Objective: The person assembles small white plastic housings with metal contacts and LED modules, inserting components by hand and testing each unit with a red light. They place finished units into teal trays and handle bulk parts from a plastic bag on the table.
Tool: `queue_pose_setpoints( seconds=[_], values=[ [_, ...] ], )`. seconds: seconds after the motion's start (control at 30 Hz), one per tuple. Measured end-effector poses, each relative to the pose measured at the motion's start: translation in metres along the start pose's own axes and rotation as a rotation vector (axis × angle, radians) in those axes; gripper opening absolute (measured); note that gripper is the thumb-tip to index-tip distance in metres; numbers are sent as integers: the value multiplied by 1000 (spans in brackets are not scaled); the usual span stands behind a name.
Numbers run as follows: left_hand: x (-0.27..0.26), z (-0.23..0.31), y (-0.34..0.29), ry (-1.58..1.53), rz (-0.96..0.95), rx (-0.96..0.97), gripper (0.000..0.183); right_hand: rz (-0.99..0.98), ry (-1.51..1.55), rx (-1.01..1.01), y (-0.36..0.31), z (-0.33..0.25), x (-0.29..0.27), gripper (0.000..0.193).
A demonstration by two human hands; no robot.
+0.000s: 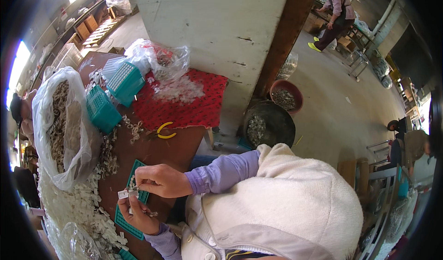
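Note:
My left hand is closed around a small white plastic piece, with another pale piece beside it at the fingertips. Several small metal-looking parts show at its palm. Just above, my right hand is pinched shut, its fingertips against the pieces; what it grips is too small to make out. Both hands are over a long green tray on the brown tabletop. Left of the tray lies a heap of white plastic pieces.
An open plastic bag of small parts stands far left. Teal baskets, a red cloth and yellow-handled pliers are beyond my hands. A black tub and red basin sit on the floor. Another person stands far right.

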State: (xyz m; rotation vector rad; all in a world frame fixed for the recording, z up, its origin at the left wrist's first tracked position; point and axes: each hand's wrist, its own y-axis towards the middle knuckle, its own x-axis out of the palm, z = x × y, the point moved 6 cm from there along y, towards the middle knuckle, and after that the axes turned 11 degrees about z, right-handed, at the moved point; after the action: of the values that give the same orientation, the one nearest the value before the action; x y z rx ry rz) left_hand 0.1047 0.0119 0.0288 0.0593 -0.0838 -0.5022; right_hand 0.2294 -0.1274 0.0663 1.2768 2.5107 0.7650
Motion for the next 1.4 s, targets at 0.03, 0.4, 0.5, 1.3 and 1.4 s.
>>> queue_pose_setpoints(
  seconds=[0.03,0.4,0.5,1.3,1.4],
  values=[
    [-3,-1,1,-21,22,25,19,-5,-64,-28,1,0,-1,10],
    [-11,2,2,55,-122,197,12,-344,106,355,2,16,12,3],
    [-8,4,-2,180,-99,295,17,-327,27,266,1,9,10,4],
    [-8,-31,-11,-353,-57,-478,13,-244,-433,-209,-6,13,26,15],
    [-17,-37,-9,-271,-37,-430,15,-242,-458,-219,-5,17,31,15]
  ],
)
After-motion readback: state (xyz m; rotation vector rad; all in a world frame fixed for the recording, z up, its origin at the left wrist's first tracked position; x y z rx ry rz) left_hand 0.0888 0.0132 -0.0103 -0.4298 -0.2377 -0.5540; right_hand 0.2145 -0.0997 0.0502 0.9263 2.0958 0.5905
